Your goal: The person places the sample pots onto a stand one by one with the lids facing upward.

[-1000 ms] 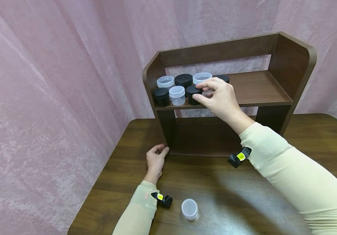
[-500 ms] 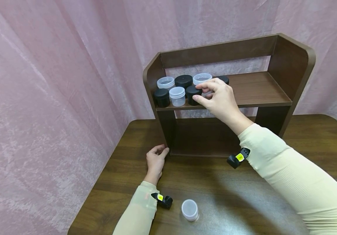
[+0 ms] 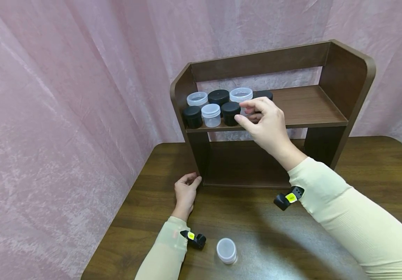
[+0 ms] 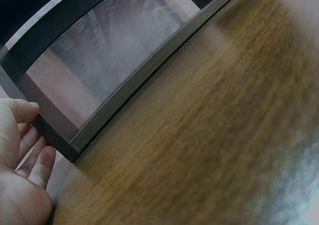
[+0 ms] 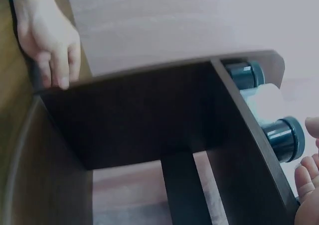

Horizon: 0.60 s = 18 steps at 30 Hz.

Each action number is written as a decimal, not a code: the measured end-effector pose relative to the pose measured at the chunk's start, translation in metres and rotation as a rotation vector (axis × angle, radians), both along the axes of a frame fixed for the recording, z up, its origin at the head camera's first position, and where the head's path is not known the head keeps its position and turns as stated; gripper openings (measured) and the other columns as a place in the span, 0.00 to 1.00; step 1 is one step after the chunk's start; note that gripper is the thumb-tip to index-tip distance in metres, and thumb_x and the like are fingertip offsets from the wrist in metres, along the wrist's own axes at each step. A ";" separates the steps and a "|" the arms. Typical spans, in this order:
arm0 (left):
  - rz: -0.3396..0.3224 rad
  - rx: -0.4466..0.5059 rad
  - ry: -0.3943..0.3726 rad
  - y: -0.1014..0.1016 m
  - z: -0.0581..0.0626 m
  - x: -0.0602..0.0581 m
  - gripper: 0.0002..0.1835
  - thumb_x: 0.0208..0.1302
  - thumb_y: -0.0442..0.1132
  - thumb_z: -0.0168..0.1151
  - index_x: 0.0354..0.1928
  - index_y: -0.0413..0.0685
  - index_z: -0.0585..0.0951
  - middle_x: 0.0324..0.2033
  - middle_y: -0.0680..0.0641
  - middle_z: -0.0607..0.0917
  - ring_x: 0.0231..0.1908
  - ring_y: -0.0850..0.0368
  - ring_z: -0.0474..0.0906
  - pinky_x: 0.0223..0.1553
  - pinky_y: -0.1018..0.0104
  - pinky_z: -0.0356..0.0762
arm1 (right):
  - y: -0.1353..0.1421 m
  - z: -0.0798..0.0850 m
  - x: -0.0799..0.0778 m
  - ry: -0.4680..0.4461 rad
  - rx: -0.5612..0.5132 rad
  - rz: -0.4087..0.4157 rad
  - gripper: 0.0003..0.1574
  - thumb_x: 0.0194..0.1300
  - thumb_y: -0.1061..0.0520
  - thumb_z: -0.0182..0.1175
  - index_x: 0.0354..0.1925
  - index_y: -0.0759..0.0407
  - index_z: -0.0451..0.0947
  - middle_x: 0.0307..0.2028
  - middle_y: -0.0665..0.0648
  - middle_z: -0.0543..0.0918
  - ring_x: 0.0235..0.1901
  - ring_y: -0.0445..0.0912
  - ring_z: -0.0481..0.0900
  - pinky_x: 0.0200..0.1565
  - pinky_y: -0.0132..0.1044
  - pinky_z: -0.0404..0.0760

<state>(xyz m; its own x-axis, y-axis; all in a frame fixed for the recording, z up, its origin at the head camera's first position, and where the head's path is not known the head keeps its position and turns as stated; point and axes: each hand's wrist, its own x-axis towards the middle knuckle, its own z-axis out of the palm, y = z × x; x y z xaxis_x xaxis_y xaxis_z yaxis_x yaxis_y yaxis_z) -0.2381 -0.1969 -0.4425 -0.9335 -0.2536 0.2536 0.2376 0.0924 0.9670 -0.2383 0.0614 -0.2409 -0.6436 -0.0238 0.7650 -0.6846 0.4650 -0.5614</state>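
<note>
My right hand (image 3: pixel 267 124) stands just right of a small black-lidded jar (image 3: pixel 230 118) at the front of the shelf's upper board. Thumb and fingers are spread and hold nothing; in the right wrist view a gap shows between the fingers and the black jar (image 5: pixel 285 139). Left of that jar stand a clear jar (image 3: pixel 211 118) and another black jar (image 3: pixel 193 118). My left hand (image 3: pixel 185 192) touches the lower left corner of the brown shelf (image 3: pixel 313 105). In the left wrist view, its thumb (image 4: pixel 25 109) lies against the side panel's edge.
Behind the front row stand larger jars, clear (image 3: pixel 197 98) and black (image 3: pixel 219 95) in turn. The rightmost black one (image 3: pixel 264 94) is partly behind my right hand. A lone clear jar (image 3: pixel 226 251) stands on the wooden table (image 3: pixel 145 202). A pink curtain (image 3: pixel 82 116) hangs behind.
My right hand has let go of the black jar and drawn slightly right and down from it. The jar stays in the front row. The left hand has not moved.
</note>
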 end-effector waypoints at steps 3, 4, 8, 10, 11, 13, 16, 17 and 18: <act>0.000 0.001 0.002 0.001 0.000 0.000 0.11 0.56 0.30 0.69 0.41 0.30 0.83 0.38 0.36 0.84 0.37 0.55 0.79 0.36 0.73 0.75 | 0.002 -0.013 0.011 0.040 -0.043 0.065 0.16 0.55 0.61 0.71 0.44 0.62 0.83 0.38 0.55 0.80 0.35 0.42 0.80 0.40 0.28 0.79; 0.002 0.003 0.003 0.002 0.000 -0.001 0.11 0.56 0.29 0.68 0.41 0.30 0.83 0.38 0.36 0.84 0.37 0.55 0.79 0.36 0.73 0.75 | 0.002 -0.016 0.018 0.036 -0.043 0.084 0.15 0.55 0.63 0.71 0.43 0.63 0.83 0.37 0.56 0.81 0.35 0.43 0.80 0.39 0.28 0.80; 0.012 -0.001 0.006 0.003 0.002 -0.001 0.11 0.56 0.29 0.69 0.41 0.30 0.83 0.38 0.36 0.85 0.37 0.55 0.80 0.36 0.74 0.75 | 0.001 -0.029 0.048 -0.082 0.000 0.177 0.13 0.55 0.68 0.69 0.41 0.66 0.82 0.36 0.58 0.83 0.34 0.45 0.79 0.36 0.28 0.79; 0.017 -0.004 0.005 0.003 0.002 -0.002 0.11 0.56 0.29 0.69 0.41 0.29 0.83 0.38 0.36 0.84 0.38 0.53 0.80 0.36 0.74 0.75 | 0.003 -0.043 0.055 -0.173 0.021 0.234 0.13 0.56 0.67 0.68 0.41 0.65 0.81 0.37 0.57 0.84 0.35 0.45 0.80 0.36 0.29 0.78; 0.016 -0.007 0.002 0.001 -0.001 -0.004 0.12 0.56 0.29 0.69 0.41 0.29 0.83 0.38 0.36 0.84 0.38 0.52 0.80 0.36 0.74 0.75 | 0.005 -0.054 0.055 -0.219 0.026 0.268 0.12 0.57 0.66 0.68 0.42 0.64 0.81 0.37 0.56 0.84 0.35 0.45 0.80 0.37 0.28 0.78; 0.014 -0.006 -0.007 -0.001 -0.008 -0.010 0.12 0.56 0.30 0.69 0.41 0.30 0.83 0.39 0.36 0.84 0.39 0.50 0.79 0.36 0.74 0.75 | 0.010 -0.077 0.051 -0.303 0.027 0.345 0.13 0.58 0.64 0.68 0.43 0.61 0.81 0.38 0.54 0.84 0.36 0.45 0.80 0.38 0.30 0.79; 0.010 0.010 -0.016 -0.006 -0.022 -0.019 0.12 0.56 0.31 0.70 0.41 0.31 0.84 0.39 0.37 0.84 0.38 0.52 0.79 0.35 0.74 0.75 | 0.016 -0.108 0.050 -0.400 0.046 0.456 0.13 0.59 0.61 0.68 0.45 0.58 0.81 0.39 0.52 0.84 0.38 0.45 0.81 0.40 0.33 0.79; 0.010 0.017 -0.018 -0.007 -0.026 -0.022 0.12 0.55 0.31 0.70 0.41 0.32 0.84 0.39 0.37 0.84 0.38 0.53 0.79 0.35 0.74 0.75 | 0.017 -0.117 0.052 -0.422 0.066 0.489 0.14 0.60 0.60 0.68 0.45 0.57 0.81 0.39 0.52 0.84 0.39 0.46 0.81 0.40 0.34 0.80; 0.013 0.023 -0.018 -0.007 -0.028 -0.023 0.12 0.55 0.32 0.71 0.41 0.33 0.84 0.39 0.38 0.85 0.38 0.54 0.79 0.35 0.74 0.75 | 0.017 -0.125 0.053 -0.444 0.084 0.527 0.14 0.60 0.59 0.68 0.46 0.57 0.81 0.40 0.51 0.84 0.40 0.47 0.81 0.41 0.35 0.80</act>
